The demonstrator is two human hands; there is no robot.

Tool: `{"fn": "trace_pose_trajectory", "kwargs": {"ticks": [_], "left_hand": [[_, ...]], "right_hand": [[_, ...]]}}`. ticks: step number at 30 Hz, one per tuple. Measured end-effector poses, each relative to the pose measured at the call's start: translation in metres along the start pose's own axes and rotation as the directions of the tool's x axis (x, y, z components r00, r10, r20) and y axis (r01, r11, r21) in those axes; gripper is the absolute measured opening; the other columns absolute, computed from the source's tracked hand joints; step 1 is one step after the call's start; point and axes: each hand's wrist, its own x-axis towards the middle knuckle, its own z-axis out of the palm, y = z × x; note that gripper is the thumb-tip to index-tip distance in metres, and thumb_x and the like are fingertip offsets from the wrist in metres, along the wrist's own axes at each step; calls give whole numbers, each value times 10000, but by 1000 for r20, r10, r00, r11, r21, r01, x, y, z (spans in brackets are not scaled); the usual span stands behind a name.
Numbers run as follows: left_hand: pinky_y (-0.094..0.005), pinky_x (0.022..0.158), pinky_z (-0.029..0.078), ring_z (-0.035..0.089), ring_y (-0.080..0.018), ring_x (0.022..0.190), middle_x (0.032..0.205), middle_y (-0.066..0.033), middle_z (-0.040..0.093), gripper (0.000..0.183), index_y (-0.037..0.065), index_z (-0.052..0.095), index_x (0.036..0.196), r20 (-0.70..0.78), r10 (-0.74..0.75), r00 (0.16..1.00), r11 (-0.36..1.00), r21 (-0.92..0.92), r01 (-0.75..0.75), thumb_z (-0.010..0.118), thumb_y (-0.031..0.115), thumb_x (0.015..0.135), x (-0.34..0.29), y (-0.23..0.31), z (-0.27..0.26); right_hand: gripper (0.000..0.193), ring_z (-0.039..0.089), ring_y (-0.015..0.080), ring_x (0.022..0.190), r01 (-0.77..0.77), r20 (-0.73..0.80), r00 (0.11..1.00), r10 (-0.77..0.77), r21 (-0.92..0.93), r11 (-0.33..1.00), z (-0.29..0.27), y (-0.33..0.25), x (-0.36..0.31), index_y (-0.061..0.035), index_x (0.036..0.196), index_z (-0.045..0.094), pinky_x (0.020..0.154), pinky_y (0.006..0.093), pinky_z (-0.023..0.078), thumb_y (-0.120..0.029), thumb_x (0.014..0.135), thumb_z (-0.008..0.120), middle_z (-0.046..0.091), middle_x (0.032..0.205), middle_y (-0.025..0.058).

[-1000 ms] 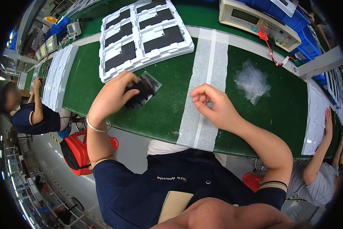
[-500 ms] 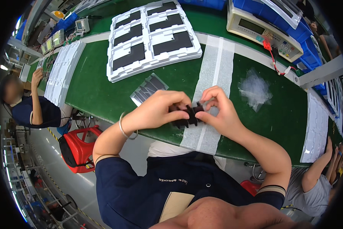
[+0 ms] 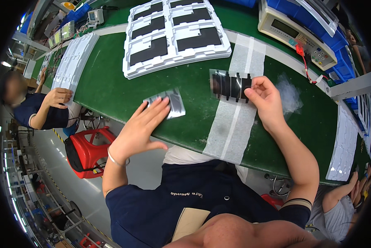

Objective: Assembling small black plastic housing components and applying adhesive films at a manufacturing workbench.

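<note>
At upper center, a white tray holds black panels; below, right hand pinches striped film, left hand touches shiny sheet, fingers outstretched.

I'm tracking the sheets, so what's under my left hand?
Partly under your left hand lies a shiny film sheet on the green table; the covered part can't be seen.

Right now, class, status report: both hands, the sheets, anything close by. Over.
Right hand: pinching black-striped sheet by its right end. Left hand: open, over second sheet. Clear film pile: beside right hand, partly hidden.
</note>
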Motion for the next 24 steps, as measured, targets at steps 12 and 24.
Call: {"fn": "trace_pose_trajectory", "kwargs": {"ticks": [12, 24], "left_hand": [[-320, 664, 533, 638, -274, 793, 878, -143, 640, 166, -26, 615, 822, -597, 303, 743, 948, 265, -174, 609, 10, 660, -38, -1, -8], [-298, 624, 510, 614, -240, 805, 891, -120, 629, 204, -23, 615, 810, -531, 691, 490, 719, 437, -541, 609, 35, 614, 97, 16, -33]], "right_hand": [[220, 508, 55, 721, 48, 118, 992, -48, 0, 999, 42, -32, 34, -15, 973, 499, 632, 185, 409, -60, 792, 616, 524, 811, -5], [209, 519, 54, 731, -58, 282, 957, 73, -59, 997, 40, -30, 7, -53, 973, 515, 626, 199, 421, -70, 792, 617, 537, 790, -20]]}}
